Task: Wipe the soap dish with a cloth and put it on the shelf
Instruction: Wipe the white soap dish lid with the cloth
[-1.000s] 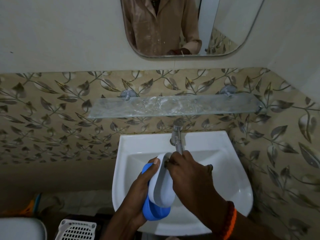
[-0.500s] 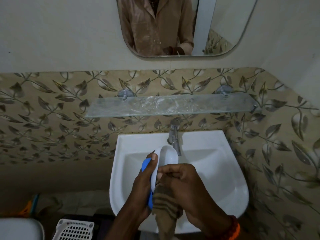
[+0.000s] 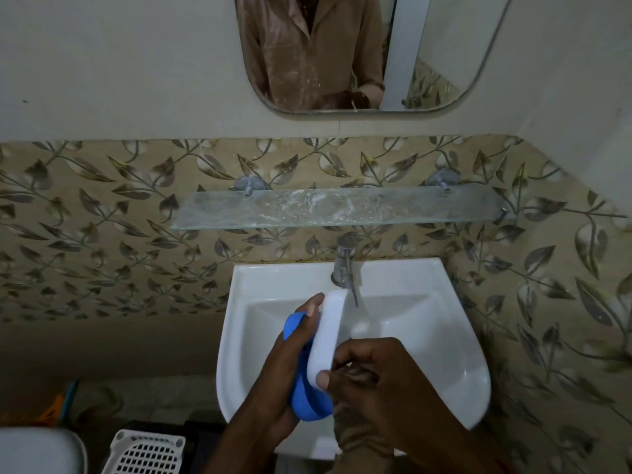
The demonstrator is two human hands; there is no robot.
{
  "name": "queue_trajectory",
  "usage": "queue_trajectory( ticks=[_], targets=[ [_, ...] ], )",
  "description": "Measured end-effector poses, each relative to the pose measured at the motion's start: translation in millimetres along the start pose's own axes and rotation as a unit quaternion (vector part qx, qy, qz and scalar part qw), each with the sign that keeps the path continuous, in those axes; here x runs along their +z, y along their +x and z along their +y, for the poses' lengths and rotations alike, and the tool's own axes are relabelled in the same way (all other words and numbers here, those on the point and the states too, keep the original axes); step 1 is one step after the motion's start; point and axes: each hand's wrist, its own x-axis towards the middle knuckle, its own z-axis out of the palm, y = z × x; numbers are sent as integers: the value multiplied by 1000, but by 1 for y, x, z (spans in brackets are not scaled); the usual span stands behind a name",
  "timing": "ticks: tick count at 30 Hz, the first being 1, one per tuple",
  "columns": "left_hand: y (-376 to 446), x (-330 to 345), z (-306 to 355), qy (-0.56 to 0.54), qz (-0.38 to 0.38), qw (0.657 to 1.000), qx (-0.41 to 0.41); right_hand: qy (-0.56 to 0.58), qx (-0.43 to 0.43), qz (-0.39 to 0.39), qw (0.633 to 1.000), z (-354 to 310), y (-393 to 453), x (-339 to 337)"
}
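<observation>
The soap dish [image 3: 328, 333], white on top with a blue base, is held on edge over the white sink [image 3: 455, 357]. My left hand [image 3: 280, 367] grips it from the left, thumb on its upper end. My right hand [image 3: 379, 378] holds a brown striped cloth [image 3: 355, 436] against the dish's lower right side, thumb pressed on the white rim; most of the cloth hangs below the hand. The glass shelf [image 3: 342, 206] runs along the tiled wall above the tap and carries nothing.
A chrome tap [image 3: 345, 261] stands at the sink's back, just behind the dish's top end. A mirror [image 3: 359, 53] hangs above the shelf. A white perforated basket [image 3: 147, 453] and a white rounded object [image 3: 37, 449] sit at the lower left.
My right hand has slid with the cloth from the dish's top end down to its lower end. The dish has turned more on edge in my left hand.
</observation>
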Motion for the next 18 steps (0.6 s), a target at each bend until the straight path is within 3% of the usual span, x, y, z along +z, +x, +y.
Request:
queue_trajectory(
  ticks=[3, 7, 12, 18],
  targets=[
    [-4, -8, 8, -93, -83, 992, -24, 91, -2, -37, 995, -7, -3, -13],
    [-15, -9, 7, -97, -150, 983, -40, 149, 33, -29, 988, -10, -8, -15],
    [-22, -10, 8, -149, -171, 974, 1, 156, 24, 12, 987, -15, -17, -17],
    [-43, 3, 13, -214, -179, 960, 3, 160, 14, -2, 987, -16, -22, -28]
  ],
)
